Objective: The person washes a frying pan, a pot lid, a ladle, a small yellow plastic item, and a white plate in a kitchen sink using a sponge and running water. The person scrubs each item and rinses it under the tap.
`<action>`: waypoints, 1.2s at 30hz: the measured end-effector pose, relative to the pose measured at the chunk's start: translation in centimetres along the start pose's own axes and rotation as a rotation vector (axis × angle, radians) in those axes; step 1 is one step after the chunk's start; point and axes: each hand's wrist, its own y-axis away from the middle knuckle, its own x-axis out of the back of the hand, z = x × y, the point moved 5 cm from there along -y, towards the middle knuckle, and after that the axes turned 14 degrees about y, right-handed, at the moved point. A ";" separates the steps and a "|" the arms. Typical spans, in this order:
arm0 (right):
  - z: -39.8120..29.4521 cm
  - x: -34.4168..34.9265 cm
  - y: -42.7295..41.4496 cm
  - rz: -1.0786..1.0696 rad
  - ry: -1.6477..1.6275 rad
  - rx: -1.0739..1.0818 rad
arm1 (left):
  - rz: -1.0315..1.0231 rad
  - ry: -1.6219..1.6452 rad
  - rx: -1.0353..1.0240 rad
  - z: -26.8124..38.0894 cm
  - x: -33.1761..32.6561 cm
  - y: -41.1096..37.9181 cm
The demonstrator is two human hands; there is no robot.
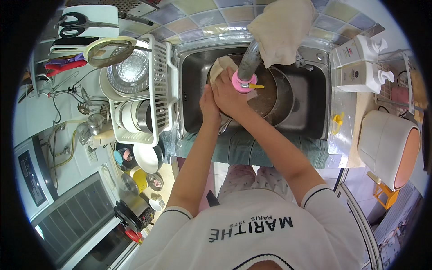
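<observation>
Both of my hands are together over the left part of a steel sink. A damp beige cloth lies under and beyond the fingers of my right hand. Against its left side rests my left hand, its fingertips near the cloth's lower edge; whether it grips the cloth cannot be told. Beneath them a dark round pan sits in the sink, with another metal vessel partly under it. The faucet with a pink nozzle hangs just right of my right hand and hides part of it.
A white dish rack with bowls and a strainer stands left. Another cloth covers the faucet's top. Two white pump bottles stand right, above a white-and-orange appliance. A green towel lines the sink's front edge.
</observation>
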 end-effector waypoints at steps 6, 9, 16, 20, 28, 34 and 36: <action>-1.8 5.2 5.5 0.025 -0.044 0.335 | 0.209 0.129 0.104 0.4 3.1 -0.7; 0.6 5.7 9.5 -0.141 -0.019 0.364 | 0.260 -0.027 0.132 0.8 4.8 0.1; 8.8 4.0 7.7 0.017 0.103 -0.083 | 0.247 -0.107 0.177 -0.1 6.5 1.6; 14.6 0.7 5.7 0.027 -0.248 -0.328 | 0.169 -0.165 0.225 -0.7 6.6 2.5; 15.6 3.1 7.5 -0.331 -1.264 -0.961 | 0.088 -0.371 0.357 -1.1 6.2 2.0; 13.6 10.8 7.7 -0.082 -0.529 -0.878 | -0.001 -0.438 0.284 -7.3 3.5 -2.0; 12.1 13.1 7.9 0.050 -0.430 -0.742 | -0.098 -0.405 0.467 -8.2 0.6 -1.8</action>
